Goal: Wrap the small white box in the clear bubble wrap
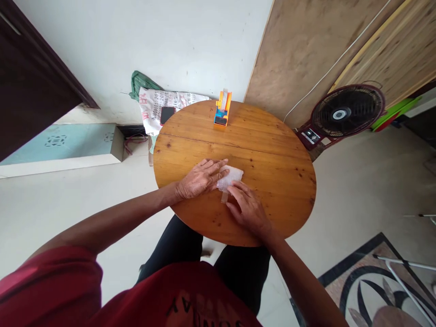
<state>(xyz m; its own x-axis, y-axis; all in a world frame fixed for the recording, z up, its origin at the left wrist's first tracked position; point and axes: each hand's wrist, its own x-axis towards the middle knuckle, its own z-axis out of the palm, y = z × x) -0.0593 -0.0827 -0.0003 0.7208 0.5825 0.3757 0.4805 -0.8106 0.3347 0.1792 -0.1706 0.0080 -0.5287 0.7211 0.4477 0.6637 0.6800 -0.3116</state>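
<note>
A small clear plastic packet [232,176] lies on the round wooden table [272,154], near its front edge. My left hand [201,178] rests flat on the packet's left end, fingers stretched out. My right hand [248,208] is just below the packet, its fingertips pressing a strip of tape [225,196] at the packet's near edge. An orange and blue tape dispenser [222,109] stands at the far side of the table, away from both hands.
A dark phone [167,114] lies on a printed white sack [160,109] behind the table's left edge. A floor fan [344,113] stands at the right against wooden boards. A patterned rug [371,281] and white rods lie at the lower right.
</note>
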